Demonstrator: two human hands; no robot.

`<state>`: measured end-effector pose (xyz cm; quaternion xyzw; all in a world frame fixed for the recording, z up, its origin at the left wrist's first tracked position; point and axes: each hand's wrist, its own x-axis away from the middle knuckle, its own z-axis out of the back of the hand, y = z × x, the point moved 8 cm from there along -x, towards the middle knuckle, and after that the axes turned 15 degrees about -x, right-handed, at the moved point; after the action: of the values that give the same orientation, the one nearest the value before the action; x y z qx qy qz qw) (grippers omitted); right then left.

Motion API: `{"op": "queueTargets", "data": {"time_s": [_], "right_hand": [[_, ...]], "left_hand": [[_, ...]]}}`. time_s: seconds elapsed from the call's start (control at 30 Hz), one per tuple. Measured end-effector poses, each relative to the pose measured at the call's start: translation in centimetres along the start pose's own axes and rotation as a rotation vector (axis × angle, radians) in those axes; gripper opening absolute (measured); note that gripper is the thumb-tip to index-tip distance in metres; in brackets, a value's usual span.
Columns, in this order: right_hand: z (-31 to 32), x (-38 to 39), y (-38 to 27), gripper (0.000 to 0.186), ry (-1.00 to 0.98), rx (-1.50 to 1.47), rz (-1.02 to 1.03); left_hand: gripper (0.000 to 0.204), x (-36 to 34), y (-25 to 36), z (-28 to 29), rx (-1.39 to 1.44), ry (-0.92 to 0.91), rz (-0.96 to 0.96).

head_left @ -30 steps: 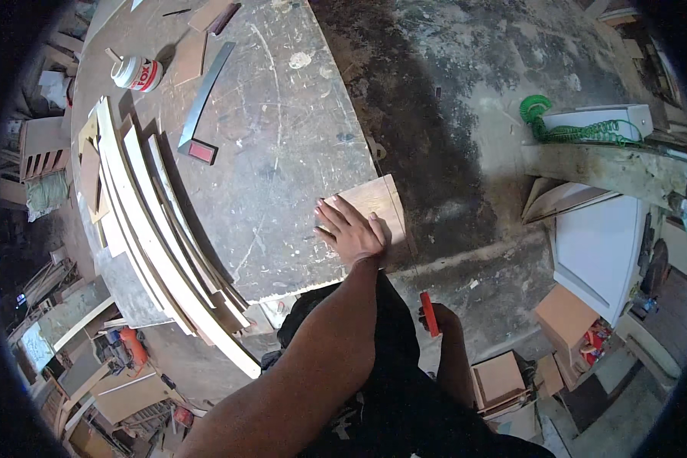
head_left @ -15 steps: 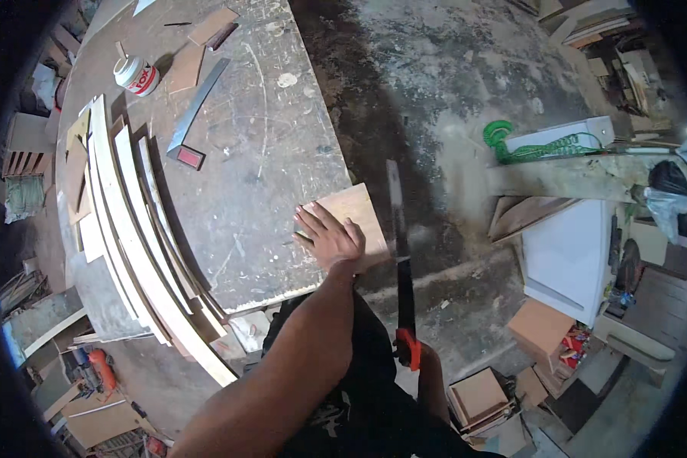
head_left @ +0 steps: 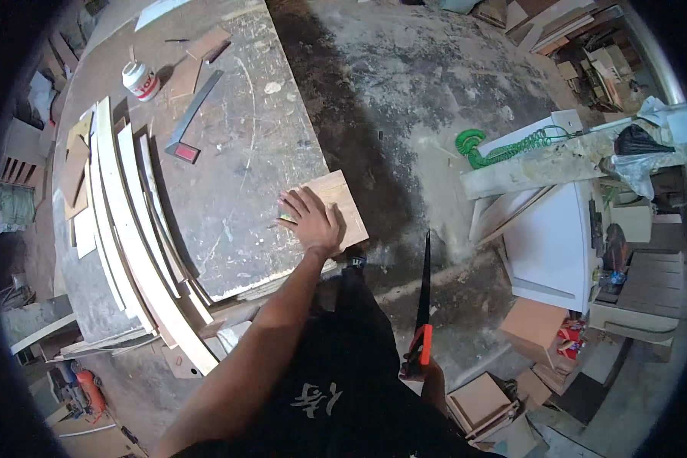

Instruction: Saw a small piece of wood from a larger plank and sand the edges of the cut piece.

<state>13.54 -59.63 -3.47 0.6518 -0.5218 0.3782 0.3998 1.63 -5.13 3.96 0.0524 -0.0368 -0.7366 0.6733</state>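
At the near right corner of the worktable (head_left: 233, 202), the left hand (head_left: 311, 225) lies flat with its fingers spread, palm down on a square wooden board (head_left: 349, 210) that juts past the table's right edge. Well to the right, apart from the left hand, the right hand (head_left: 414, 372) is closed around the orange handle of a saw (head_left: 424, 294). Its dark blade points away toward the far side, over the floor, clear of the board.

The tabletop is grey-brown, scuffed and flecked with pale marks, its near edge ragged. Long wooden strips (head_left: 146, 240) lie side by side along its left part, their near ends past the edge. Farther off rest a try square (head_left: 195, 114), a white tub (head_left: 140, 82) with a red-marked label, flat brown offcuts (head_left: 185, 79) and a thin dark stick (head_left: 177, 40).

Right of the table, the concrete floor (head_left: 389, 84) is stained and patchy. Across it, a green coiled hose (head_left: 504, 155) drapes by a pale beam (head_left: 538, 172), with a white panel (head_left: 549, 244) on the near side of it. Nearer stands a brown box (head_left: 533, 328). On the left floor sits an orange tool (head_left: 90, 393), its kind unclear.
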Motion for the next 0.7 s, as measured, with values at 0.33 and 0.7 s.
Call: {"op": "queueTargets", "data": {"time_s": [0.33, 0.7], "right_hand": [[6.1, -3.3, -11.0, 0.086, 0.434, 0.056, 0.129], [-1.3, 1.3, -21.8, 0.053, 0.460, 0.691, 0.270]], "left_hand": [[0.091, 6.3, 3.2, -0.1, -0.392, 0.009, -1.038], [0.040, 5.5, 3.7, 9.2, -0.001, 0.039, -0.916]]}}
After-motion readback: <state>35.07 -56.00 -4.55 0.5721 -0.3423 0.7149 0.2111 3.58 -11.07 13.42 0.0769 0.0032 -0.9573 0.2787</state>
